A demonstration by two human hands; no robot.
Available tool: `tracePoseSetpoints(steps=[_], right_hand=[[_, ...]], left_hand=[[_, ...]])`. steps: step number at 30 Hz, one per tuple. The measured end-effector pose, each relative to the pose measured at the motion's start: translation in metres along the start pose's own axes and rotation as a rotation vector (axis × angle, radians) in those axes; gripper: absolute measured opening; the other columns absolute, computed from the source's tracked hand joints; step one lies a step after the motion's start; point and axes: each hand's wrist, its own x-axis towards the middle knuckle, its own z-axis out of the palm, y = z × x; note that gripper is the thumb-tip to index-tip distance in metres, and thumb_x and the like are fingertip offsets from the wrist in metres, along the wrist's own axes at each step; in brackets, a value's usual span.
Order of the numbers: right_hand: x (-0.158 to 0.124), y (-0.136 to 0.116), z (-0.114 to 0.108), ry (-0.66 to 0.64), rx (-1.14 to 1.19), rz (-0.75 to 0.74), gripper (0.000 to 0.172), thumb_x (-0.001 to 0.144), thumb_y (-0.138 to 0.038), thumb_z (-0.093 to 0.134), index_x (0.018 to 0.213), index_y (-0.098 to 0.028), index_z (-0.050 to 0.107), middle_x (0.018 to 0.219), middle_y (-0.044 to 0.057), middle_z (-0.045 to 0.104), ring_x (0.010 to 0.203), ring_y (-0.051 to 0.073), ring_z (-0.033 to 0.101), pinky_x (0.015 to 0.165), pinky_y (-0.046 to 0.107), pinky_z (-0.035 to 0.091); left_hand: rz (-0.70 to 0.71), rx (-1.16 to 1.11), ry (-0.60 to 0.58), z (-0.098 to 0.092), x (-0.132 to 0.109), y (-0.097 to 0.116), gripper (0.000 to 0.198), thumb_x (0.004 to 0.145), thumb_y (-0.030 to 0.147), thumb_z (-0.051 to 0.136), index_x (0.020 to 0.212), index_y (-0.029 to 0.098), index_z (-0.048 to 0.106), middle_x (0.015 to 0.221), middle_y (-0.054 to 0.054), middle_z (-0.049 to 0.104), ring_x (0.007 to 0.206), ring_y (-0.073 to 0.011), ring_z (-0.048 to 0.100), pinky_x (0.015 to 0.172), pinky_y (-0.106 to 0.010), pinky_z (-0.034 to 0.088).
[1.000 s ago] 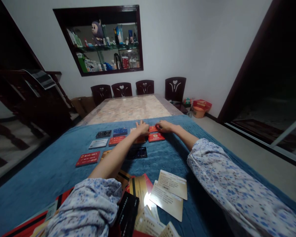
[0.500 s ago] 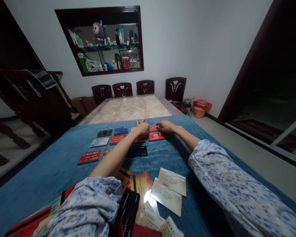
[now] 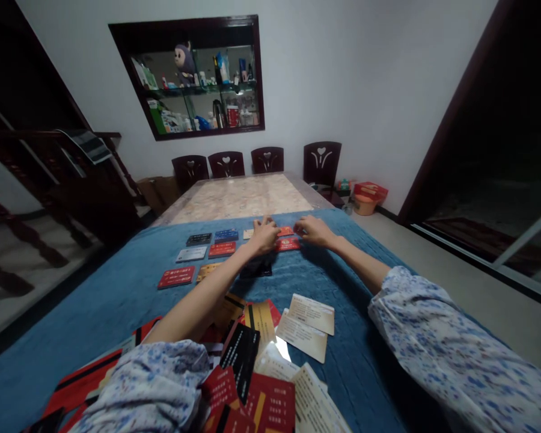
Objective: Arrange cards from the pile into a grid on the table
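Observation:
Both my arms reach far out over a blue cloth on the table. My left hand lies with fingers stretched on the cloth, over a pale card, next to two red cards. My right hand rests just right of those red cards, fingers loosely apart and pointing at them, holding nothing. Left of my hands, cards lie in rows: a blue one, a dark one, a grey one and red ones. A dark card lies partly under my left forearm.
A loose pile of red, black and beige cards lies close to me, with two beige cards beside it. Beyond the cloth is bare marble tabletop, several dark chairs and a wall cabinet. Stairs stand at left.
My hands have drawn slightly apart, and the right hand has come off the red card. The view has tipped down, showing more of the near card pile.

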Motion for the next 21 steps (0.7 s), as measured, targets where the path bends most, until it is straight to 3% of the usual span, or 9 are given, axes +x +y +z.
tracePoseSetpoints(steps=[8,21], right_hand=[[-0.042,-0.015,-0.001,0.021,0.024,-0.093,0.022,0.087,-0.014,0.053,0.099,-0.019,0.071,0.102,0.009,0.07,0.093,0.021,0.058,0.074,0.027,0.035],[-0.107,-0.041,-0.006,0.073,0.116,-0.238,0.022,0.089,-0.015,0.05,0.097,-0.021,0.07,0.095,0.007,0.069,0.089,0.02,0.054,0.075,0.029,0.034]], left_hand=[[0.011,-0.049,-0.022,-0.007,-0.036,0.026,0.031,0.085,0.013,0.049,0.105,0.021,0.072,0.123,-0.013,0.063,0.129,-0.0344,0.035,0.096,-0.054,0.03],[0.013,-0.123,-0.041,-0.025,-0.104,0.069,0.032,0.087,0.014,0.049,0.11,0.022,0.069,0.117,-0.011,0.065,0.13,-0.0347,0.033,0.096,-0.055,0.029]])
